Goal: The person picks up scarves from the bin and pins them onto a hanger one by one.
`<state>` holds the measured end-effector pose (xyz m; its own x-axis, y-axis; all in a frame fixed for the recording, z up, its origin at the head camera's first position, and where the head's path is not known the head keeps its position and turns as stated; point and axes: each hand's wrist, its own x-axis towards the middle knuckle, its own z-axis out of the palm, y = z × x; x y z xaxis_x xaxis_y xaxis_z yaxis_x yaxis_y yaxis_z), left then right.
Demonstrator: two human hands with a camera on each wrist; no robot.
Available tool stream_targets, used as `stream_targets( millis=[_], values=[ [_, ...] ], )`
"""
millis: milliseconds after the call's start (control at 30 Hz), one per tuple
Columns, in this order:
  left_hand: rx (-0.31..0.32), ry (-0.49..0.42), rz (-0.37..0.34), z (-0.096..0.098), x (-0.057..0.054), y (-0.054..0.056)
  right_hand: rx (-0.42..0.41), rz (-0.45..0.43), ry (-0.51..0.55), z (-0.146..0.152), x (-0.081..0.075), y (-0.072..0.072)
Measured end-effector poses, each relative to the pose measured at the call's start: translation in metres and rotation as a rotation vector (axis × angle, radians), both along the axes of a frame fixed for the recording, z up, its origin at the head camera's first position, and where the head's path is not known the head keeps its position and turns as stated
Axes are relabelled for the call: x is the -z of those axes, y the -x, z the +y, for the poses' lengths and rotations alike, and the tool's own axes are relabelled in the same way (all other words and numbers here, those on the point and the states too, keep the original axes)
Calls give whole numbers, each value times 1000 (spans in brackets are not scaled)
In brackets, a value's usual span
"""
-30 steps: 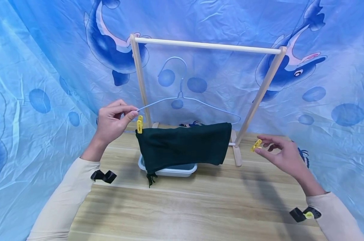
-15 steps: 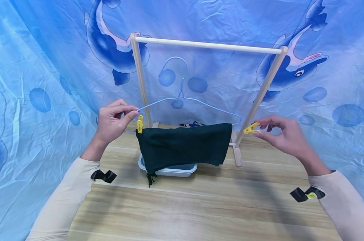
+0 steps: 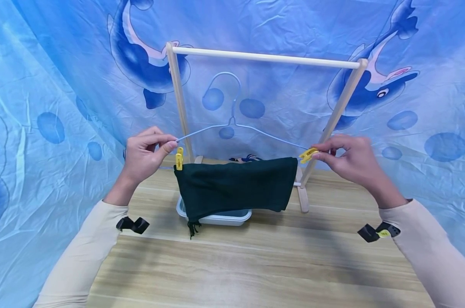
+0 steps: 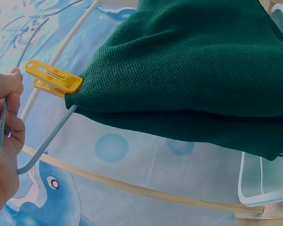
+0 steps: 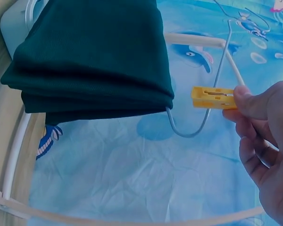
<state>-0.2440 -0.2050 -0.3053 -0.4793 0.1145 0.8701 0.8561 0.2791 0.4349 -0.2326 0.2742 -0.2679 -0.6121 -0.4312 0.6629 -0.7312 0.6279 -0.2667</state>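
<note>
A dark green scarf (image 3: 236, 186) with a fringe hangs folded over the lower bar of a light blue wire hanger (image 3: 211, 127). My left hand (image 3: 145, 156) pinches the hanger's left shoulder between thumb and fingers. Just beside it, a yellow clothespin (image 4: 56, 79) is clipped on the scarf's upper left corner. In my right hand (image 3: 349, 160) another yellow clothespin (image 5: 213, 98) is pinched by its handles. Its nose points at the scarf's right upper edge, a small gap away from the cloth, by the hanger's right bend.
Behind the hanger stands a wooden rack with a white top rail (image 3: 265, 57). A pale plastic basin (image 3: 225, 220) sits under the scarf on the wood-grain table (image 3: 232, 265). A blue curtain (image 3: 290, 25) with dolphin prints surrounds the table.
My right hand has moved left and upward with its clothespin, from right of the rack to the hanger's right end. The left hand, hanger and scarf stay nearly still.
</note>
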Motion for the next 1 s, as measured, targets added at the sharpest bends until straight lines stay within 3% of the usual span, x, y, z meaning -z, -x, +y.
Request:
stream_targets(
  millis=[267, 533, 733, 1000],
  values=[
    [1, -3, 1, -2, 0, -2, -30, 82, -9, -13, 2, 8],
    [21, -4, 16, -2, -2, -3, -111, 146, -36, -22, 6, 13],
    [33, 2, 51, 0, -3, -7, -120, 244, -129, -26, 10, 15],
    [54, 4, 60, 1, -3, -10, -131, 279, -142, -30, 15, 13]
  ],
)
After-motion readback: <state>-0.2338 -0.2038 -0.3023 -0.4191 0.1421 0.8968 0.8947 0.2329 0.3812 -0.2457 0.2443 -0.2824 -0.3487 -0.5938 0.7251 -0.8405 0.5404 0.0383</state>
